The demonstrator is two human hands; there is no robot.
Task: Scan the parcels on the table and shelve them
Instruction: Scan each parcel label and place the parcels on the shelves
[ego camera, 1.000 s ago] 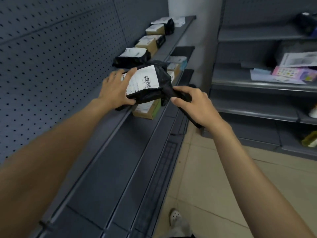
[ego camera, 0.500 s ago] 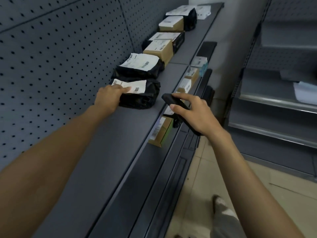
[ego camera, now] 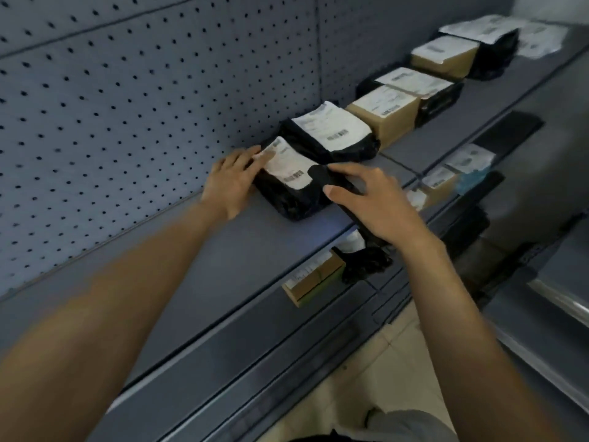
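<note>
Polythene, black and creased, wraps the parcel (ego camera: 287, 199), which lies flat on the grey metal shelf (ego camera: 223, 256), close to the pegboard (ego camera: 127, 106) and touching a second black bag (ego camera: 334, 138) just beyond it. A white label (ego camera: 288, 164) with a barcode faces up across its top. The left hand (ego camera: 231, 183) rests against the parcel's left end with its fingers straight and the tips on the label's corner, pressing rather than gripping. The right hand (ego camera: 379, 205) is just beside the parcel's right edge, thumb and fingers curled round a slim black scanner (ego camera: 342, 191) whose nose sits over the bag's edge; I cannot tell whether it touches the film. To my eye the parcel is light and soft: the film bulges and puckers at the corners, so the contents probably give under a squeeze. The skin looks slick and should slide easily on the painted steel, which suits a nudge with a flat palm. To lift it I would take both short ends or pinch loose film at a corner, since the smooth middle offers little purchase. The label looks like matt paper. Farther along stands a brown carton (ego camera: 382, 119), stiff and square-edged, with more bags behind it. A small carton (ego camera: 314, 280) sits on the lower shelf (ego camera: 287, 317) beneath.
</note>
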